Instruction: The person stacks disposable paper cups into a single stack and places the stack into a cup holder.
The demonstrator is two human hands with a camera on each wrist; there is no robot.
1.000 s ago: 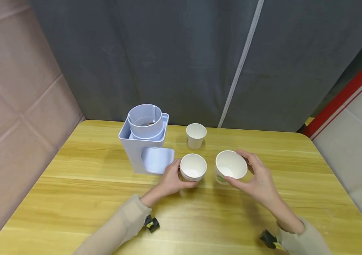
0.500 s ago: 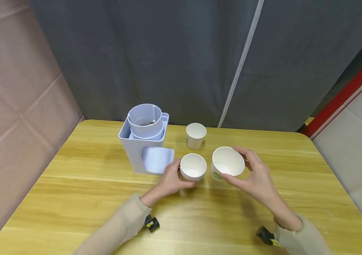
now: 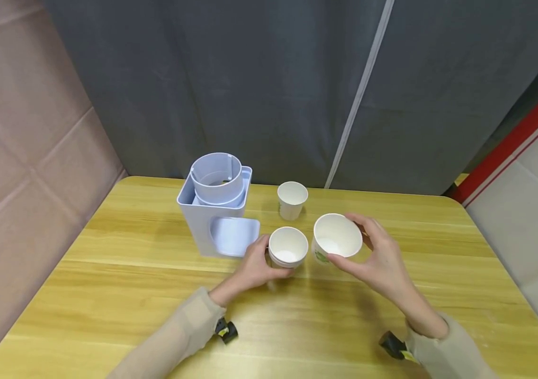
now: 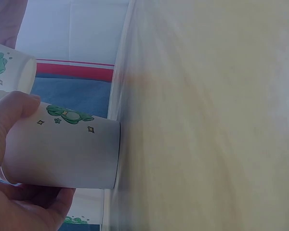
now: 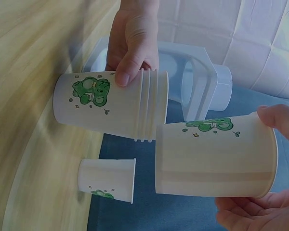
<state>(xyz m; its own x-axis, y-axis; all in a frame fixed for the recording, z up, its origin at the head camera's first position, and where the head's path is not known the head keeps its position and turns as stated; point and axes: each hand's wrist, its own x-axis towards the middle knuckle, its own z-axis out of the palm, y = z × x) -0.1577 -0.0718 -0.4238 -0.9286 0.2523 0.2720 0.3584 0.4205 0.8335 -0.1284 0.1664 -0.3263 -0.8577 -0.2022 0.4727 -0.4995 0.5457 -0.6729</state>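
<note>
Head view shows one yellow wooden bench with everything on it. One pale blue cup holder stands at the back left of the bench, and it is the biggest thing there. Two hands are at work just to the right of the holder. The right hand has its grip curled round one white paper cup, held up off the bench and tipped a little. The left hand has its grip wrapped round one stack of cups, which stands on the bench right beside the holder. The right wrist view shows about four rims in that stack. One small cup stands alone behind the stack, to the right of the holder, with no hand on it.
</note>
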